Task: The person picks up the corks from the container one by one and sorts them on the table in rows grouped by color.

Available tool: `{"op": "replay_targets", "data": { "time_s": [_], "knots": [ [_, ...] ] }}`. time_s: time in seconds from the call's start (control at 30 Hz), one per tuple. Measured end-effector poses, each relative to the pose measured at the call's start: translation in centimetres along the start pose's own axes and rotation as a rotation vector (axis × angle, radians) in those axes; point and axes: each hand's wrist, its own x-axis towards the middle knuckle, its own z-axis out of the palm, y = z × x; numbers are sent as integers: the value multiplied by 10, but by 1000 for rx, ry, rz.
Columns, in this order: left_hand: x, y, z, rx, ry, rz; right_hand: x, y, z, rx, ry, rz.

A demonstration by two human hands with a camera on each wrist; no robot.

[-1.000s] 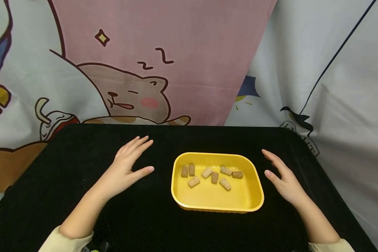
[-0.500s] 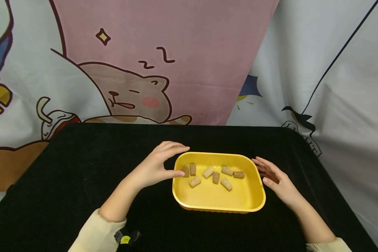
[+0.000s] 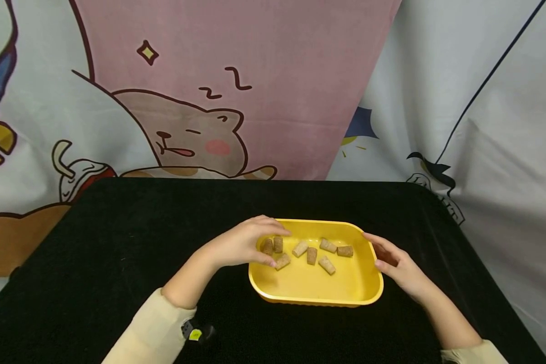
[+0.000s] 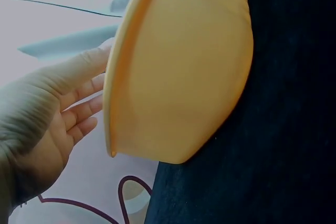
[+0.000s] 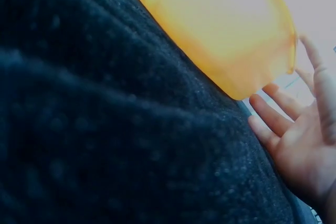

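Note:
A yellow plastic tub [image 3: 316, 296] with rounded corners stands on the black cloth. Inside it lie several short, rough-textured cylinders, some light tan [image 3: 326, 265] and some darker brown [image 3: 311, 256]. My left hand [image 3: 237, 243] reaches over the tub's left rim, thumb and fingers apart above the cylinders at that end. In the left wrist view its fingers [image 4: 86, 111] extend past the rim, partly hidden by the tub wall. At the opposite end, my right hand [image 3: 402, 268] has its fingertips right at the rim. The right wrist view shows those fingers spread beside the outer wall.
Black cloth [image 3: 118, 253] covers the table around the tub. Behind the table hangs a curtain [image 3: 291, 101] printed with cartoon animals, and its white part continues down the right side. A dark device with a yellow-green patch [image 3: 194, 334] sits by the left cuff.
My left hand has moved right, from beside the tub to over its left rim. The right hand has come left to the right rim. The tub and cylinders look nearly unmoved.

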Motion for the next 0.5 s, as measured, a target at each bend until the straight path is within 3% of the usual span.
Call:
{"op": "replay_targets", "data": {
  "time_s": [0.33, 0.5],
  "knots": [
    [19, -3, 3, -23, -185, 2, 0, 6, -3, 105, -54, 11],
    [28, -5, 7, 21, -250, 7, 0, 7, -4, 137, -74, 11]
  ]
}}
